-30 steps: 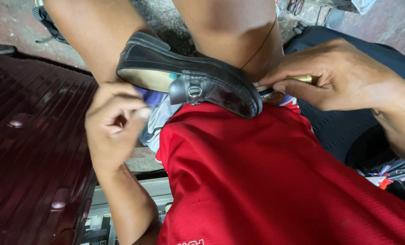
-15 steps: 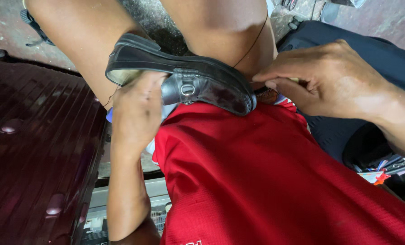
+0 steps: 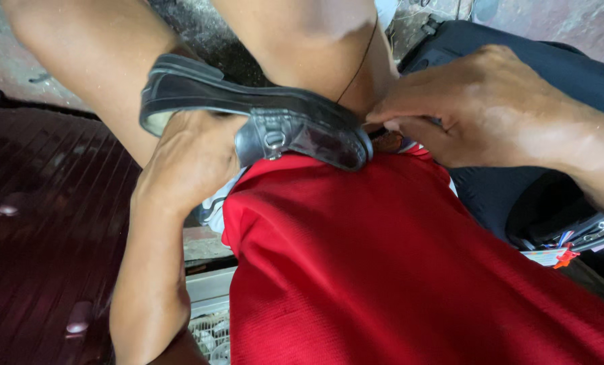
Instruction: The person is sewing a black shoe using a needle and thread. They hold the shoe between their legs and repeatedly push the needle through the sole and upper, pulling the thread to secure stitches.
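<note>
- The red shirt [image 3: 410,270] is the biggest thing here. There is one. It covers the person's lap, and the toe of the shoe rests on its top edge.
- Two bare legs [image 3: 99,74] show at the top. The shoe lies across them, so I think they should stay close and still to keep it steady.
- There is one dark bag [image 3: 572,67] on the right, behind the right hand.
- There is one black shoe [image 3: 261,115]. It lies on its side, between the knees, with a metal buckle on top.
- The left hand [image 3: 190,159] cups the shoe from below, near the heel end. Its fingers curl around it. A firm hold looks best, so the shoe does not wobble.
- The right hand [image 3: 471,105] sits at the toe. Its fingers are pinched tight, but I cannot tell what they hold. Small, slow moves look safest here.
- One thin thread [image 3: 361,57] runs up from the toe, over the leg. It should stay tight and not tangle.
</note>
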